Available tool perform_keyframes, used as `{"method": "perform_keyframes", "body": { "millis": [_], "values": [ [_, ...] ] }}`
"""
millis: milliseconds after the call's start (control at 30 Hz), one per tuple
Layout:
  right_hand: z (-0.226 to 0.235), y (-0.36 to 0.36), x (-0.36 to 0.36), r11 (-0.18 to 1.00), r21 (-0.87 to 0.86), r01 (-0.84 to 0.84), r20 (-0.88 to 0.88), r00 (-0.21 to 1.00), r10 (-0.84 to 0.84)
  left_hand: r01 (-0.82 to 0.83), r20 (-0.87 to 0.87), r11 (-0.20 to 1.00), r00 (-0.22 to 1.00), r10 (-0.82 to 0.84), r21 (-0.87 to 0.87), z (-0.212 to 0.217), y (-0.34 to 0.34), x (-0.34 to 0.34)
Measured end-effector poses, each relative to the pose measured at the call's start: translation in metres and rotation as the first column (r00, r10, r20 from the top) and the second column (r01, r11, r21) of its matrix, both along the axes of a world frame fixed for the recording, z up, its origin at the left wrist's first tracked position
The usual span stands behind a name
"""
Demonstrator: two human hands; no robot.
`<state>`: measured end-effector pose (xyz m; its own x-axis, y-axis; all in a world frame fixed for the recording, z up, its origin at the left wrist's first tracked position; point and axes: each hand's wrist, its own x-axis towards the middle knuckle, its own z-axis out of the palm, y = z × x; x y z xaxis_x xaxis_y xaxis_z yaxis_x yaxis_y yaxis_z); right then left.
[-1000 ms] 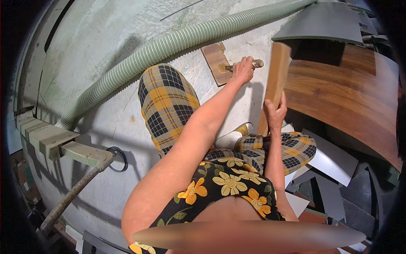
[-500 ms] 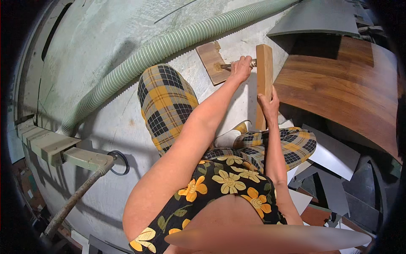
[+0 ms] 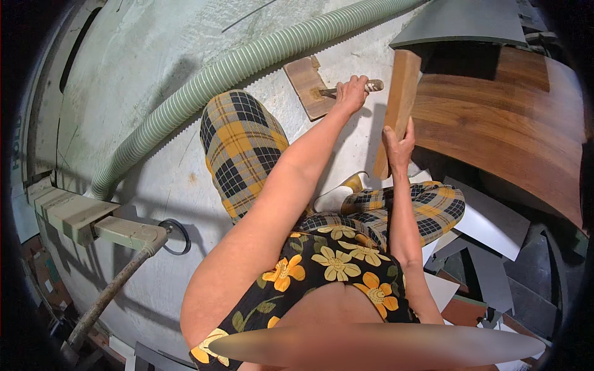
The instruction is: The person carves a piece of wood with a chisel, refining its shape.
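My left hand (image 3: pixel 351 96) is wrapped round a chisel (image 3: pixel 375 86), whose butt end sticks out to the right of my fist. The chisel's blade points left, its tip on a worn, pale brown patch of a small wooden board (image 3: pixel 305 93). This board lies on the floor and has a ragged right edge. In my right hand (image 3: pixel 400 147) is a long squared wooden block (image 3: pixel 402 86), gripped near its lower end and tilted a little to the right. A gap separates the block from the chisel's butt.
A ribbed pale green hose (image 3: pixel 247 65) curves across the floor beyond the board. Wood-grain panels (image 3: pixel 495 117) lean at the right, above white and grey offcuts (image 3: pixel 489 219). A beige metal arm with a pole (image 3: pixel 117 284) stands at the left. My plaid-covered legs (image 3: pixel 244 148) flank the work.
The wooden block has swung away from the chisel's butt, up and to the right, opening a gap. My left hand keeps the chisel at the same spot on the board.
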<state>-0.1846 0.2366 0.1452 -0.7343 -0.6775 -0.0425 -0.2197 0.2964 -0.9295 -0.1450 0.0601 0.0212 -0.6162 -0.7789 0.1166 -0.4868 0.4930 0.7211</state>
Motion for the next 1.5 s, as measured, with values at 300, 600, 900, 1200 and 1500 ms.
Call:
{"method": "perform_keyframes", "body": {
  "millis": [300, 600, 900, 1200, 1500],
  "values": [
    [-0.007, -0.002, -0.006, 0.992, 0.087, -0.088, -0.019, 0.996, 0.09, 0.02, 0.016, 1.0, 1.0, -0.02, 0.008, 0.007, -0.003, 0.003],
    [-0.001, -0.005, -0.009, 0.935, 0.333, -0.118, 0.037, 0.993, 0.113, 0.071, 0.024, 0.997, 0.997, -0.071, -0.005, 0.003, 0.001, 0.006],
    [-0.006, 0.001, -0.013, 0.93, 0.353, -0.098, -0.084, 0.987, 0.136, 0.117, 0.103, 0.992, 0.987, -0.122, 0.054, 0.001, 0.006, 0.005],
    [-0.02, 0.005, -0.002, 0.934, 0.349, -0.073, -0.116, 0.986, 0.12, 0.108, 0.155, 0.994, 0.982, -0.109, 0.014, -0.005, 0.008, 0.018],
    [-0.002, 0.014, -0.014, 0.999, 0.036, -0.006, -0.014, 1.0, 0.006, 0.199, 0.185, 0.979, 0.965, -0.187, -0.047, 0.014, 0.012, 0.005]
  ]
}}
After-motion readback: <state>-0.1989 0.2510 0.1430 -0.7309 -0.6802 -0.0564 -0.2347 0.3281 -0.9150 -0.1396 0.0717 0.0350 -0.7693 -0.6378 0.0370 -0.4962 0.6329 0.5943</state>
